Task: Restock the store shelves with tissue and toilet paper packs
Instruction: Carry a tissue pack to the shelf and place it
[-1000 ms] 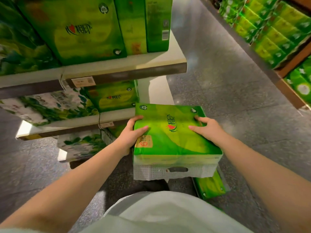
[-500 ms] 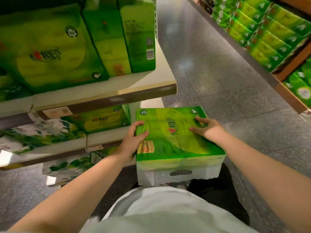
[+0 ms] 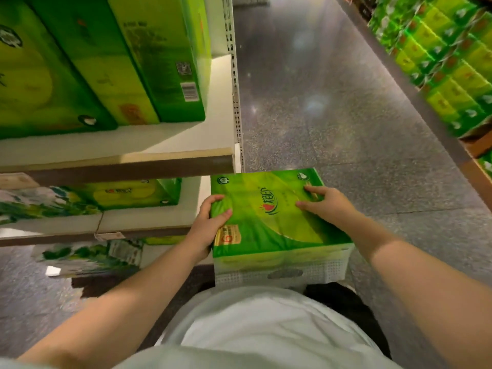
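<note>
Head view: left hand (image 3: 206, 227) and right hand (image 3: 323, 205) grip green tissue pack (image 3: 269, 222).

Shop aisle, stocked shelves (image 3: 119, 158), price tags (image 3: 16, 179)

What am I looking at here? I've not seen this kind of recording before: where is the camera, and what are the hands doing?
There is no machine: a person wears one wide-angle camera on the head, looking forward and down at their own bare arms. Both hands hold a green tissue pack out in front of the body. The left hand grips its left edge with curled fingers; the right hand lies on its top right side. To the left are store shelves carrying similar green packs, with an empty stretch on the lower shelf beside the held pack. Across the grey floor, another display of green packs lines the right side.
</note>
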